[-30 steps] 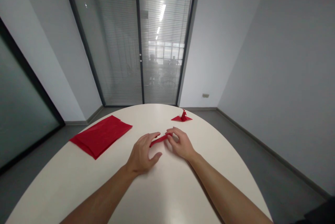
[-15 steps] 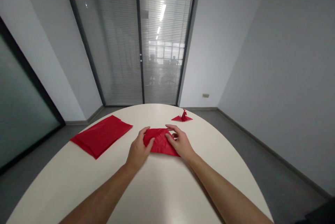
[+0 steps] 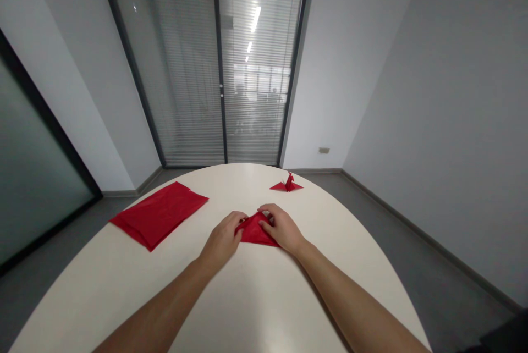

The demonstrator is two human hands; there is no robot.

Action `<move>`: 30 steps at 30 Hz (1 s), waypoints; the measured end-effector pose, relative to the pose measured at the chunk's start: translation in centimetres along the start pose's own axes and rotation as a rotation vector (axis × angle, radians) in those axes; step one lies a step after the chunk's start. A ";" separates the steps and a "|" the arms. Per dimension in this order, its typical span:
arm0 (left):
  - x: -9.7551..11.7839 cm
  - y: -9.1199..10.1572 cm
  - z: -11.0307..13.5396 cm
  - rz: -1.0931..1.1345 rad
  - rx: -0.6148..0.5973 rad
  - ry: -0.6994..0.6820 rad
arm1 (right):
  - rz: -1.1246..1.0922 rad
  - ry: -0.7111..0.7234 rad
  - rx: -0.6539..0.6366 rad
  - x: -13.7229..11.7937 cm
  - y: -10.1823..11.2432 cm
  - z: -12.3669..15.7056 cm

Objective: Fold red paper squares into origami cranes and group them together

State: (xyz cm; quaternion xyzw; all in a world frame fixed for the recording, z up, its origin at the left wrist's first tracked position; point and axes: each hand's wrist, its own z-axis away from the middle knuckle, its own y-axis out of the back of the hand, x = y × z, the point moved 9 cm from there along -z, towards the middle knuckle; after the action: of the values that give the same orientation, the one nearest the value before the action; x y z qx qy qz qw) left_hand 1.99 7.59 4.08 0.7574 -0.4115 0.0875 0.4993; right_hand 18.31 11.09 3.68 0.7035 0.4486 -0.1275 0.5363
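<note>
The white, curved-edge table (image 3: 223,309) spans the lower frame. Red sheets (image 3: 160,215) lie left of centre; a red paper bird (image 3: 287,185) rests right of centre.

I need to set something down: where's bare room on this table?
Bare tabletop shows between the left forearm and right forearm, nearer you than the folded red paper; at the far side between the red sheets and paper crane; and right of the right forearm. It's crowded mid-table, where the left hand and right hand hold the paper.
</note>
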 end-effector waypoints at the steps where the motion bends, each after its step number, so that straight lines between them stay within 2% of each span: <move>1: 0.4 -0.2 0.0 0.006 -0.028 -0.039 | 0.014 0.016 -0.004 -0.1 0.0 0.0; 6: 2.4 -0.6 0.5 -0.038 -0.111 -0.156 | 0.096 0.089 -0.038 -0.8 0.0 0.0; 11: 3.7 -0.4 0.7 -0.104 -0.146 -0.192 | 0.135 0.090 -0.060 -1.0 -0.1 -0.1; 14: 3.6 -0.6 0.7 -0.131 -0.150 -0.193 | 0.187 0.088 -0.064 -1.8 0.1 0.0; 19: 3.1 -1.0 0.7 -0.171 -0.158 -0.193 | 0.322 0.095 -0.141 -4.0 -0.4 0.4; 23: 3.0 -1.0 0.6 -0.215 -0.159 -0.167 | 0.328 0.116 -0.195 -5.0 -1.1 0.9; 27: 2.5 -1.6 0.8 -0.279 -0.197 -0.135 | 0.366 0.121 -0.233 -4.6 -1.8 1.3; 30: 1.8 -2.6 1.2 -0.316 -0.300 -0.108 | 0.411 0.081 -0.284 -3.5 -2.4 1.6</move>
State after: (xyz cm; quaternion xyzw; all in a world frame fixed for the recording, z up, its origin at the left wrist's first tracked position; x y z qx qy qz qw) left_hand 4.68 6.02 2.69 0.7332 -0.3224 -0.0947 0.5912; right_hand 14.94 7.99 3.81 0.7020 0.3306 0.0767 0.6262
